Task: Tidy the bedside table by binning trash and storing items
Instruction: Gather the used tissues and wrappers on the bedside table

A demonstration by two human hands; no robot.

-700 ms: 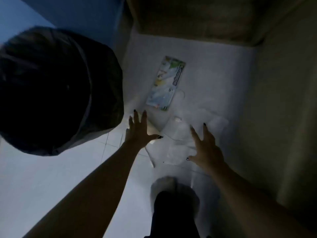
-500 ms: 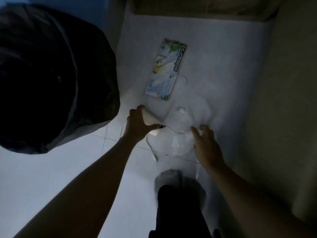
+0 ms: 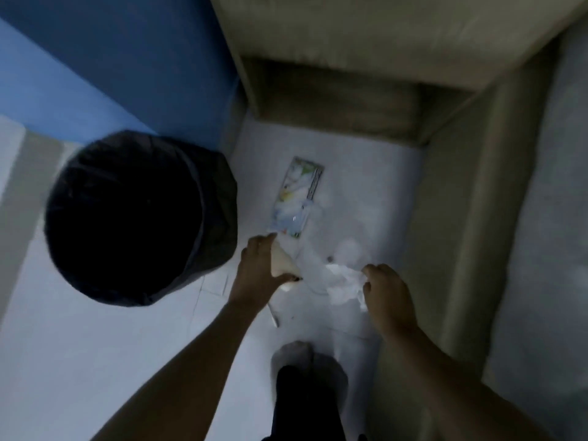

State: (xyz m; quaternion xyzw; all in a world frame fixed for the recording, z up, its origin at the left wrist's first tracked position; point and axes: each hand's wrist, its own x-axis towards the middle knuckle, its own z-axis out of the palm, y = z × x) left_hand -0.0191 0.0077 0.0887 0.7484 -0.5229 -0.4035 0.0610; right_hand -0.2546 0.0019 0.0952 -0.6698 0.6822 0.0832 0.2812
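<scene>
- Since half a second ago the right hand (image 3: 386, 291) has closed: its fingers, flat before, now curl round a crumpled white wad (image 3: 345, 283)
- Left hand (image 3: 259, 265) grips a cream cone-shaped piece (image 3: 281, 261) between fingers and thumb, near the wad
- Printed packet (image 3: 297, 197) lies flat on the white floor (image 3: 95, 345), just beyond the left hand
- Black-lined bin (image 3: 136, 214) stands left of both hands
</scene>
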